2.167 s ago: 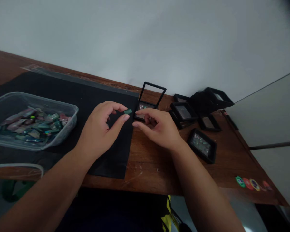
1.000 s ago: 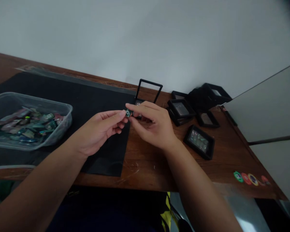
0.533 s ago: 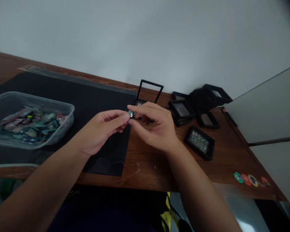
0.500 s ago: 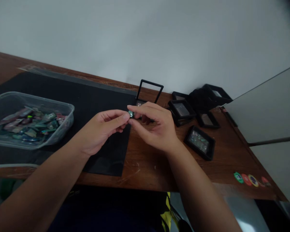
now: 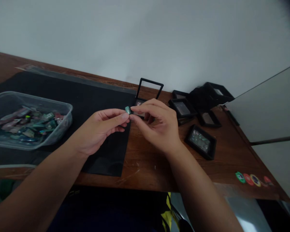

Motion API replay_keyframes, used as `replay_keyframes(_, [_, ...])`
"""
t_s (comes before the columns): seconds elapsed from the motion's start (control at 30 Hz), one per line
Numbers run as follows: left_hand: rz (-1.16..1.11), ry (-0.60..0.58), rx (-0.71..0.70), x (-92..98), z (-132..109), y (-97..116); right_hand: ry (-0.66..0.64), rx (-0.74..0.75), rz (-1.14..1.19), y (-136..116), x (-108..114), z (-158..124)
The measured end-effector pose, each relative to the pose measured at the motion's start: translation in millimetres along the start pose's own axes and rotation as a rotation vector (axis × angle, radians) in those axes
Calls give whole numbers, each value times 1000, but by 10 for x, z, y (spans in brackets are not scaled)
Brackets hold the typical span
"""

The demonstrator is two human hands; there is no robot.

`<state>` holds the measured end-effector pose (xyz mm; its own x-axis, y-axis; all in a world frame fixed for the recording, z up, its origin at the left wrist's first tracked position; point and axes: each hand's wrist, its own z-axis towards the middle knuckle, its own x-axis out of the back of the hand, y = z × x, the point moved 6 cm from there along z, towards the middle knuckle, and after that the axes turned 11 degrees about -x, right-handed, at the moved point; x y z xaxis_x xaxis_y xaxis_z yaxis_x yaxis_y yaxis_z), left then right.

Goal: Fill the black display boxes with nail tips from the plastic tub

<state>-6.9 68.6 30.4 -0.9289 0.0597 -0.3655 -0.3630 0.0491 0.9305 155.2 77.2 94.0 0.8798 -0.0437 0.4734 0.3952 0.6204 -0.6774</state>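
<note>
A small green stone (image 5: 128, 110), glossy and blocky, stands between my fingertips. My left hand (image 5: 103, 127) pinches its lower end with thumb and fingers. From the other side, the thumb and index finger of my right hand (image 5: 158, 124) also close on it. Just behind my right hand is a black display case (image 5: 149, 83) with its framed lid raised; pale pieces show inside, and my fingers hide much of it. To the left, a clear plastic tub (image 5: 71, 111) holds many green and pink stones, some apparently in plastic wrap.
A black mat (image 5: 103, 164) covers the left of the wooden table (image 5: 145, 174). Several black cases (image 5: 182, 109) are stacked at the back right. A filled case (image 5: 200, 141) lies nearer, with round colored badges (image 5: 255, 180) at the right edge.
The green stone has been turned between my fingertips, so its longer side now stands up and shows. My hands stay in nearly the same place.
</note>
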Motion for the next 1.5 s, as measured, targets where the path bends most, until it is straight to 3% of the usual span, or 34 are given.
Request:
replay_keyframes(0.33, [72,-18,-20,-10,10,6,-139,-34,76,32,-79,-30])
replay_keyframes(0.67, [94,-18,-63,-28,13,-5,-100,-14,77,30,-49,-12])
replay_keyframes(0.93, [199,13,-122,-9,11,16,41,-107,9,67,31,13])
replay_keyframes(1.07, [261,42,-160,-20,24,33,31,-124,-6,54,24,3])
replay_keyframes(1.37, [308,-9,-163,-24,38,23,-81,-21,-131,-11,-31,-36])
replay_keyframes(1.5, [501,-29,-267,-24,36,51,-110,-27,-207,-9,-43,-49])
